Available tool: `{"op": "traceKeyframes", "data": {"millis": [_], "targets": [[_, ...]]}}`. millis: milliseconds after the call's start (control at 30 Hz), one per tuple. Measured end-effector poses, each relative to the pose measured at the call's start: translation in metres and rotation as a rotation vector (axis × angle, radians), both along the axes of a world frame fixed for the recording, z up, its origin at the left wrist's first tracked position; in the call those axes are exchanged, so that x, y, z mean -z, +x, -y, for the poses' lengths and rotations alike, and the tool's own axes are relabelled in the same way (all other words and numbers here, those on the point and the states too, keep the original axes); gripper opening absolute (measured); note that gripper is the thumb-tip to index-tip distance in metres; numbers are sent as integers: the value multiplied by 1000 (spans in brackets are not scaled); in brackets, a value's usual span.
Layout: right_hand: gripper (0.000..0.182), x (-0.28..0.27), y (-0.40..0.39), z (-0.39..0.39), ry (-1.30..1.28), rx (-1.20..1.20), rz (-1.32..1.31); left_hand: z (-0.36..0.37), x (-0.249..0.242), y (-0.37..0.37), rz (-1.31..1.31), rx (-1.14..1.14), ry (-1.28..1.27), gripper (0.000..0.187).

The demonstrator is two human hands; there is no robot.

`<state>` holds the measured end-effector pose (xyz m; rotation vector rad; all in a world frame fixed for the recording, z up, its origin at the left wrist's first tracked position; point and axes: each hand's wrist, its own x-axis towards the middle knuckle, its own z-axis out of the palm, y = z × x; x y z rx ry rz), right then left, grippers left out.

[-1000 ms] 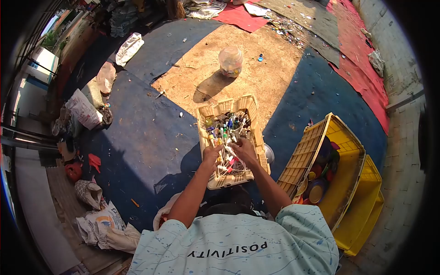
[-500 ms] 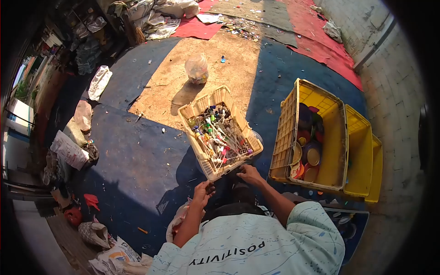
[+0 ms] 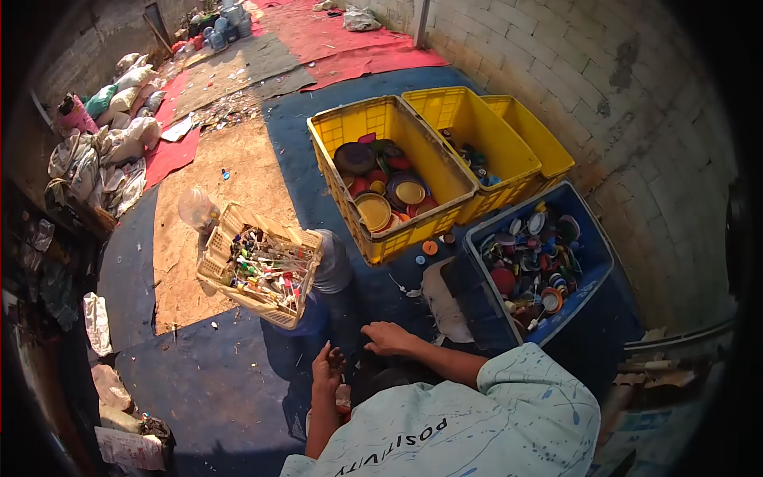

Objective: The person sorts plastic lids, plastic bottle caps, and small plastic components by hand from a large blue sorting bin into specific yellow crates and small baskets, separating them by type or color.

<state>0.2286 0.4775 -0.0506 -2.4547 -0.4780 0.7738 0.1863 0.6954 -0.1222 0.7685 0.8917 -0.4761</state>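
Observation:
My left hand [image 3: 327,369] is raised in front of my body, fingers loosely apart and nothing visible in them. Close by, to its right, my right hand [image 3: 386,339] has its fingers partly bent and apart, also without a visible object. Neither hand touches the cream plastic basket [image 3: 213,270], which sits tilted ahead and to the left. Thin sticks, caps and small coloured plastic pieces [image 3: 270,269] fill it. Under the basket a blue tub [image 3: 315,315] is partly hidden, with a greyish round container [image 3: 332,258] beside it.
Yellow crates [image 3: 469,199] stand ahead right, the nearest holding round lids [image 3: 409,192]. A blue bin [image 3: 592,266] of mixed caps is at my right, near a block wall [image 3: 636,95]. A clear plastic bag [image 3: 197,208] lies behind the basket; sacks [image 3: 131,87] are piled far left.
My view has swung right, bringing the blue bin into sight. Both hands have come away from the basket's near edge and now sit apart from it.

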Motion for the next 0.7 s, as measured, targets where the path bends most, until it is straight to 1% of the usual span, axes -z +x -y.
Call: {"op": "traceKeyframes", "data": {"millis": [167, 267, 367, 400, 467, 533, 567, 600, 700], "targets": [[44, -4, -55, 69, -6, 189, 121, 48, 1, -1, 28, 172, 7, 28], [43, -10, -95, 116, -21, 305, 110, 90, -6, -3, 52, 253, -45, 28], [45, -4, -143, 167, 13, 434, 143, 134, 8, -5, 166, 389, -148, 29], [46, -5, -161, 184, 43, 480, 134, 149, 11, -5, 238, 470, -271, 29], [47, -9, -197, 224, 96, 550, 118, 203, -6, -22, 249, 455, -227, 30], [49, 15, -241, 266, 227, 631, 144, 265, -38, -47, 225, 406, -144, 31], [50, 23, -262, 288, 296, 668, 154, 298, -42, -60, 230, 390, -177, 31], [51, 3, -282, 313, 398, 773, -36, 325, -46, -75, 230, 380, -199, 31], [47, 1, -349, 376, 362, 968, -68, 404, -71, -132, 240, 412, -183, 27]]}}
